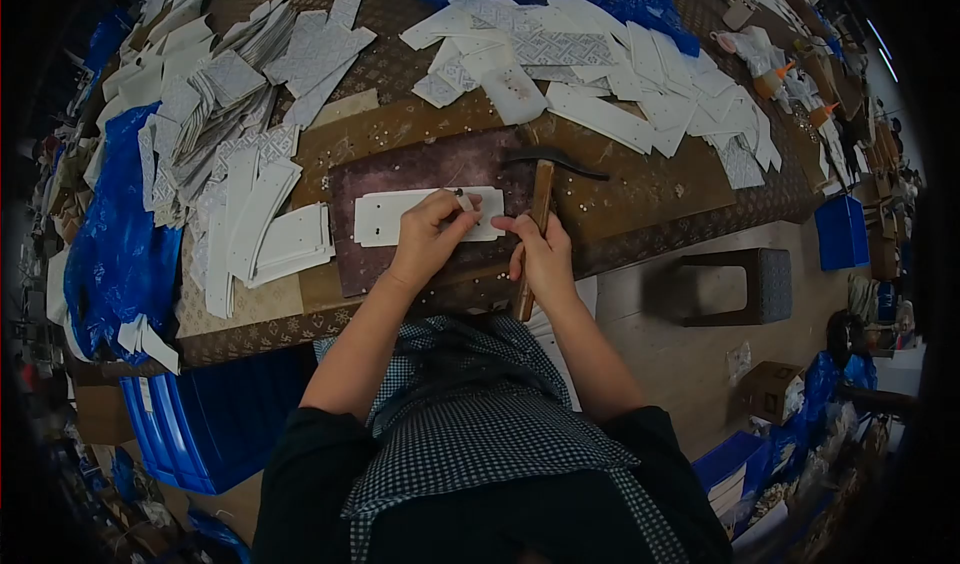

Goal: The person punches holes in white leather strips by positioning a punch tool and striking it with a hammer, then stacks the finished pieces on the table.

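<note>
A white rectangular panel [385, 214] with small dark holes lies flat on a dark reddish mat [350, 269]. My left hand [428, 232] rests over the panel's middle, its fingertips pinched on a small pale rod-like piece [464, 200] with a dark end. My right hand [545, 256] is wrapped round the wooden handle of a hammer [543, 189]. The hammer's dark, curved head points away from me, at the mat's right edge. My right index finger stretches towards the panel's right end; whether it touches cannot be made out.
Patterned and white panels [600, 54] are heaped at the back. More stacks [265, 214] stand on the left beside blue plastic sheeting [120, 234]. A white block [513, 95] sits behind the mat. Below are a blue crate [210, 424] and a dark stool [765, 284].
</note>
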Tool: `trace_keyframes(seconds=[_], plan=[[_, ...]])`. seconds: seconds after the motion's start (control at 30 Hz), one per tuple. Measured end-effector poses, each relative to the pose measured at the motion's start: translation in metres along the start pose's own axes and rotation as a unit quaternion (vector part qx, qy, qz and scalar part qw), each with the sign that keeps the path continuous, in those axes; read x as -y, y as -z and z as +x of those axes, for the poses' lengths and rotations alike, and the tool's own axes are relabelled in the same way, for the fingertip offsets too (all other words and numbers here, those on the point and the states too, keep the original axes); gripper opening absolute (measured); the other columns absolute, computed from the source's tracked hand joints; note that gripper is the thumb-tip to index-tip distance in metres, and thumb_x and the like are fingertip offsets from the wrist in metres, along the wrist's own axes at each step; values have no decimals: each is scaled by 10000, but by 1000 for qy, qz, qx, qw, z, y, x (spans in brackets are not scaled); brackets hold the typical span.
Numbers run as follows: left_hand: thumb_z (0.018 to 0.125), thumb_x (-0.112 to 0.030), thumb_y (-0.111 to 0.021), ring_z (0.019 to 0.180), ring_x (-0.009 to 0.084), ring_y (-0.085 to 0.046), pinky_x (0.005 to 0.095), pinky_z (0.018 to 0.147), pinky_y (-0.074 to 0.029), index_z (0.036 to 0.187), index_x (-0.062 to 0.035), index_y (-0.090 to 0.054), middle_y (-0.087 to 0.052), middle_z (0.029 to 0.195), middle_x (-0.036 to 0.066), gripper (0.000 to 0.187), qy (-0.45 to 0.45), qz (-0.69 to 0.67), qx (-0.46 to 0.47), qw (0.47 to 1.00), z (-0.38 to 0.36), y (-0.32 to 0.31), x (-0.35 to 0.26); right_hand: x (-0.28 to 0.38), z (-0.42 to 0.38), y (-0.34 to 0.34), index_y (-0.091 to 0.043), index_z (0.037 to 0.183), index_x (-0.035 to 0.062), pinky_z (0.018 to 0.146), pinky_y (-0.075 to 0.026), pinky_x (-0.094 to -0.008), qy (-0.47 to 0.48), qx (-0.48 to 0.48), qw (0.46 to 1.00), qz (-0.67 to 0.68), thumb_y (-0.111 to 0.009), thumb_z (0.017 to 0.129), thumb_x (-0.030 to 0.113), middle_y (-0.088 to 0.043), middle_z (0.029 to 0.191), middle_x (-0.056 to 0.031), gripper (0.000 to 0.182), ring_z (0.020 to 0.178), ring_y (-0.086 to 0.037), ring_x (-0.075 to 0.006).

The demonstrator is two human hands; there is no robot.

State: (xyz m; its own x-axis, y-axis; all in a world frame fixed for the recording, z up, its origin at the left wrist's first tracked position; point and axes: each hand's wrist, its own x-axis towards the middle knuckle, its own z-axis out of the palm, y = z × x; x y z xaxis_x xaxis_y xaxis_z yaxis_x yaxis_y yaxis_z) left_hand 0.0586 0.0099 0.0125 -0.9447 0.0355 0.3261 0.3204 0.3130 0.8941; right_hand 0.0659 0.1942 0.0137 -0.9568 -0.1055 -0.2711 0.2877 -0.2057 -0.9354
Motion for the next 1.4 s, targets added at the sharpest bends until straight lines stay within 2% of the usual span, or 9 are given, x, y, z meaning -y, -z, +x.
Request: trace_keyframes(seconds=[0.57, 0.7, 0.93, 1.07, 1.1, 1.2, 1.3, 1.37, 1.4], plan=[[824, -54, -704, 748, 265, -630, 322, 659, -505, 927, -13, -682, -623, 825, 110, 113, -65, 75, 41, 994, 3, -2, -1, -4, 1, 4, -509, 1063, 10, 392, -416, -252, -3, 3, 1000, 1, -526, 989, 187, -693, 904, -116, 193, 414, -492, -108], [836, -61, -700, 744, 245, -620, 322, 670, -500, 938, -16, -685, -619, 818, 106, 112, -100, 78, 38, 991, 1, -5, 4, 58, -18, 14, -553, 998, 37, 421, -407, -248, 20, 75, 980, -181, -597, 951, 163, -618, 757, -46, 141, 464, -494, -80], [829, -80, -702, 723, 289, -596, 360, 639, -489, 902, -13, -657, -593, 800, 116, 109, -117, 91, 32, 988, 3, -6, 6, 174, -81, -9, -516, 1031, 16, 413, -339, -174, 359, 39, 905, -226, -515, 967, 110, -481, 649, 2, 114, 446, -402, -28], [828, -89, -698, 710, 312, -586, 382, 629, -484, 893, -12, -648, -575, 782, 122, 113, -132, 86, 27, 987, 4, -7, 8, 142, -72, 2, -471, 1141, -20, 595, -499, -428, 237, 89, 819, -514, -574, 938, 137, -620, 759, -215, 276, 635, -638, -347], [828, -90, -697, 710, 312, -585, 381, 629, -483, 893, -12, -648, -574, 781, 122, 113, -135, 88, 27, 986, 2, -7, 7, 131, -65, 5, -473, 1138, -15, 620, -475, -495, 113, 110, 774, -613, -576, 935, 157, -624, 806, -259, 285, 694, -599, -460], [828, -93, -693, 708, 313, -583, 381, 630, -481, 891, -13, -645, -573, 779, 122, 113, -144, 89, 25, 985, 4, -6, 4, 144, -63, 16, -520, 1102, 3, 532, -447, -354, 173, 149, 793, -565, -564, 955, 174, -562, 682, -104, 230, 552, -570, -189], [830, -96, -696, 697, 296, -577, 371, 623, -474, 883, -16, -643, -569, 775, 114, 109, -135, 82, 24, 987, 3, -7, 9, 188, -85, -7, -517, 1108, 4, 437, -382, -272, 193, 111, 891, -396, -541, 972, 187, -507, 642, -37, 230, 480, -480, -102], [834, -96, -705, 677, 262, -564, 348, 607, -461, 881, -23, -648, -559, 765, 99, 104, -126, 90, 24, 988, 2, -7, 12, 205, -97, -27, -515, 1092, 16, 383, -304, -202, 315, 20, 917, -244, -516, 985, 197, -463, 641, 1, 210, 454, -392, -42], [834, -94, -704, 675, 260, -562, 346, 606, -460, 879, -22, -646, -560, 766, 98, 103, -125, 89, 26, 988, 2, -7, 12, 210, -93, -20, -509, 1072, 17, 359, -288, -192, 387, 79, 900, -185, -511, 987, 201, -478, 660, -27, 202, 452, -383, -47]])
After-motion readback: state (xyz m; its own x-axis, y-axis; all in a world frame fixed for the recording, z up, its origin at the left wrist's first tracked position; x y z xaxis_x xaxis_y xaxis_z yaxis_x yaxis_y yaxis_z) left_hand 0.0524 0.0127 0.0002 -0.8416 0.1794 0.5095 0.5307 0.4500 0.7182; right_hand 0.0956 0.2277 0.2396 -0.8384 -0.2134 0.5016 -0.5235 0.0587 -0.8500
